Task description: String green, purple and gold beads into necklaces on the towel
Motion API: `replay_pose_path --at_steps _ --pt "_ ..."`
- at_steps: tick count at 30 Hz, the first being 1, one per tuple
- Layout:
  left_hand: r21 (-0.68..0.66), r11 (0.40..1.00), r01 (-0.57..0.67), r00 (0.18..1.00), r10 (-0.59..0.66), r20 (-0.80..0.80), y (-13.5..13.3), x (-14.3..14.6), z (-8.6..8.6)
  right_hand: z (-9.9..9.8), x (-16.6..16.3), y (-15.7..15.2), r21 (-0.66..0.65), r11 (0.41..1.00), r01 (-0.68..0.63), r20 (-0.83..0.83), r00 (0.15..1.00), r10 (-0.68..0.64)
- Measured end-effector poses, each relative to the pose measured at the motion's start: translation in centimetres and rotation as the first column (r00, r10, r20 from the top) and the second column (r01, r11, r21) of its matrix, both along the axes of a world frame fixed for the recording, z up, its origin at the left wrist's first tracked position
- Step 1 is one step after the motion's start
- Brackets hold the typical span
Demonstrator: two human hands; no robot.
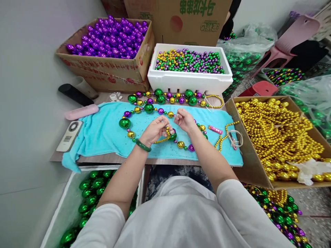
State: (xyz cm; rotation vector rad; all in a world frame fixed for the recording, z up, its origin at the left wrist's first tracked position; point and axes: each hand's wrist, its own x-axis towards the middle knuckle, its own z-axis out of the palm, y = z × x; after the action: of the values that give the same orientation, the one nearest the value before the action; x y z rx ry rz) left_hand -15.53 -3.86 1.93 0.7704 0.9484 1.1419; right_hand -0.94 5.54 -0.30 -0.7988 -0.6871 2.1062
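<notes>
A strand of green, purple and gold beads (148,108) loops over the turquoise towel (103,137). Above the loop, my left hand (156,130) pinches white cord at the end of a short gold bead string (163,140), which hangs below the fingers. My right hand (183,120) is raised just to the right, its fingertips pressed together near the cord; whatever they hold is too small to make out. A green bangle (143,145) circles my left wrist. Right of my hands lie a pink packet (215,129) and a loose gold bead string (227,132).
Behind the towel stand a white foam box (190,81) of small beads and a carton (103,70) of purple beads. A carton of gold bead strings (279,131) borders the right side. At left are a small fan-like device (69,136) and a dark cylinder (74,94).
</notes>
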Motion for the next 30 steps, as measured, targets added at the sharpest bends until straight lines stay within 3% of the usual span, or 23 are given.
replay_pose_path --at_steps 3,7,11,14,16,18,22,25,30 --pt "0.059 0.998 -0.003 0.982 0.014 -0.189 0.0 -0.7 0.1 -1.8 0.0 -0.8 -0.013 0.997 -0.082 -0.018 0.997 0.081" --pt "0.147 0.98 -0.136 0.88 0.188 -0.436 0.3 -1.7 -0.4 -3.2 0.4 -1.2 -0.029 0.994 -0.104 0.031 0.994 0.105" --pt "0.134 0.931 -0.34 0.834 0.364 -0.415 0.4 -1.9 -1.7 -3.1 0.5 -1.1 0.024 0.998 -0.061 0.082 0.995 0.058" --pt "0.145 0.811 -0.566 0.739 0.578 -0.346 0.1 -1.8 -2.5 -2.6 0.8 -0.8 0.05 0.999 -0.014 0.121 0.993 0.008" --pt "0.162 0.739 -0.654 0.699 0.672 -0.246 -0.2 -1.5 -2.8 -2.2 1.2 -0.6 0.073 0.997 0.007 0.13 0.991 -0.016" --pt "0.129 0.734 -0.667 0.733 0.677 -0.066 -0.4 -1.0 -2.7 -1.8 1.5 -0.4 0.104 0.994 0.018 0.13 0.991 -0.031" --pt "0.015 0.813 -0.581 0.795 0.565 0.221 -0.3 0.4 -2.2 -0.3 2.2 -0.3 0.16 0.987 -0.013 0.129 0.992 -0.008" --pt "0.024 0.85 -0.527 0.834 0.511 0.209 -0.3 1.6 -2.1 2.0 3.1 -0.4 0.255 0.967 -0.011 0.094 0.995 -0.014" --pt "0.228 0.864 -0.449 0.893 0.433 0.122 -2.0 4.3 -2.4 6.5 4.6 -0.3 0.373 0.927 -0.05 0.165 0.986 -0.014"
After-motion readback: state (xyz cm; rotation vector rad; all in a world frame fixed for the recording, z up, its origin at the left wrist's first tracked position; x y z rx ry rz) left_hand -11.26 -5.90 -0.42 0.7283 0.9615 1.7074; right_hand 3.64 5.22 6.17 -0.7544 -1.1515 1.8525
